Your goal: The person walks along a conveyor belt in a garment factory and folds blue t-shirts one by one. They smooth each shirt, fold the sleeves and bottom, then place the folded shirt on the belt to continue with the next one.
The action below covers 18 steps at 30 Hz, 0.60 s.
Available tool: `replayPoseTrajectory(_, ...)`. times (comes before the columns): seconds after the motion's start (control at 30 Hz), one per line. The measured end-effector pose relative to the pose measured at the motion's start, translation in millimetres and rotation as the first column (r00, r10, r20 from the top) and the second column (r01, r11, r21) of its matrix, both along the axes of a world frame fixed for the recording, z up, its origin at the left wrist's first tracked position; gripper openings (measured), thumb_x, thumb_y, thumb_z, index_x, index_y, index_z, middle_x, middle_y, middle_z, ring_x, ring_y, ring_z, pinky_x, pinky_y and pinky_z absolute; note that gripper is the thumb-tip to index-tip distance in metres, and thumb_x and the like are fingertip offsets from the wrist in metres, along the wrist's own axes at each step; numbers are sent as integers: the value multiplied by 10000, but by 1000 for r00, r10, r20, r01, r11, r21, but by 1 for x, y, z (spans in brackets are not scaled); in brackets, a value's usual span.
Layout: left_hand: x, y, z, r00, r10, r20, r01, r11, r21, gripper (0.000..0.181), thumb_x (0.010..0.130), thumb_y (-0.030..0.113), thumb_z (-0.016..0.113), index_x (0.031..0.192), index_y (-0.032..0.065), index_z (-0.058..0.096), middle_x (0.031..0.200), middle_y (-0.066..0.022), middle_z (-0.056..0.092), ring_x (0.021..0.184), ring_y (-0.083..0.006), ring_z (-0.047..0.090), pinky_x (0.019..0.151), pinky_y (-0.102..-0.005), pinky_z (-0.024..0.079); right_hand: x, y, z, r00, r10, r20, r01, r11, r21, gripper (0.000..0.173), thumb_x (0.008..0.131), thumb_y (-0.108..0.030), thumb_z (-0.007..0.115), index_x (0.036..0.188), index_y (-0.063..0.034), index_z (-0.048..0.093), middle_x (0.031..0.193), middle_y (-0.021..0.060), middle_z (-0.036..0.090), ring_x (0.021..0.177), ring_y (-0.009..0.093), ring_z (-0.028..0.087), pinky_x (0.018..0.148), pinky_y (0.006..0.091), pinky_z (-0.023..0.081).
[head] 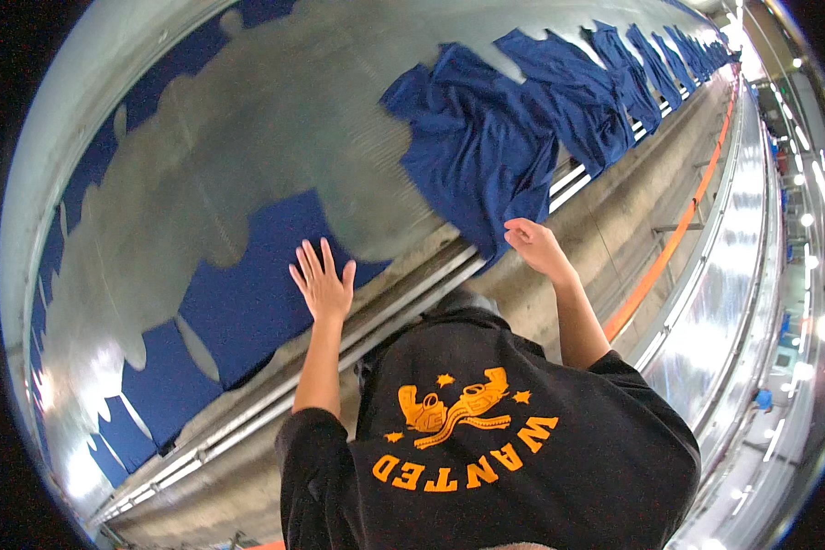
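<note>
My left hand (323,285) is palm down with its fingers spread, at the near edge of a blue fabric panel (247,295) lying flat on a long metal table (247,151). Whether the palm presses on the cloth or hovers just over it is hard to tell. To the right, my right hand (540,247) has curled fingers beside the hanging lower end of a rumpled blue fabric piece (481,151). That piece drapes over the table's near edge in loose folds. I cannot make out whether any cloth is pinched between those fingers.
More rumpled blue pieces (570,96) hang in a row along the table's edge into the distance. Metal rails (412,295) run along that edge. An orange strip (667,258) follows a neighbouring shiny metal table (708,350) at right. Other flat blue panels (172,371) lie at left.
</note>
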State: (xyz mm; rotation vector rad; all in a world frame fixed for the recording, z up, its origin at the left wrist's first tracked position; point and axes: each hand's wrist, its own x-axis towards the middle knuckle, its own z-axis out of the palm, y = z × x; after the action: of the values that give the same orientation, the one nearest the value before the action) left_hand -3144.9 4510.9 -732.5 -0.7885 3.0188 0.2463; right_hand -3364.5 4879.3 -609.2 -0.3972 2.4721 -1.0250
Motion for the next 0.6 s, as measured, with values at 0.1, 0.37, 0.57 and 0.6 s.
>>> replayPoseTrajectory(0.1,-43,55,6,1000,-30,-5,29,998,-47,795,1034,587,381,1608,58,232,1668,-240,155,1550,-409,117,1232,-578,58,-96,59,-28,990,-74,-119,67,996,-62,337,936,-196,691,1210,-2,666,1069,177,721,950,275,720,846,356,560)
replayPoseTrajectory(0.37,-107,145,30,949,212,-235,-119,926,357,680,990,512,576,1385,-40,545,1451,-279,514,1369,-404,470,1137,-474,362,-249,112,-113,696,-636,334,716,651,-251,629,937,-279,721,1411,25,440,1173,207,646,630,179,679,509,318,566)
replayPoseTrajectory(0.57,-182,218,33,888,354,293,-459,649,607,487,962,493,621,898,24,736,716,-130,689,740,-213,663,721,-366,503,-262,104,-81,804,-201,559,410,868,-278,242,935,-184,683,1046,30,667,831,80,690,516,158,616,468,306,531)
replayPoseTrajectory(0.6,-190,218,20,885,390,254,-454,606,653,479,954,480,638,895,16,736,723,-119,690,749,-196,655,721,-360,498,-260,110,-68,762,-117,637,422,836,-352,236,939,-181,679,1061,21,671,822,61,688,509,149,598,473,293,519)
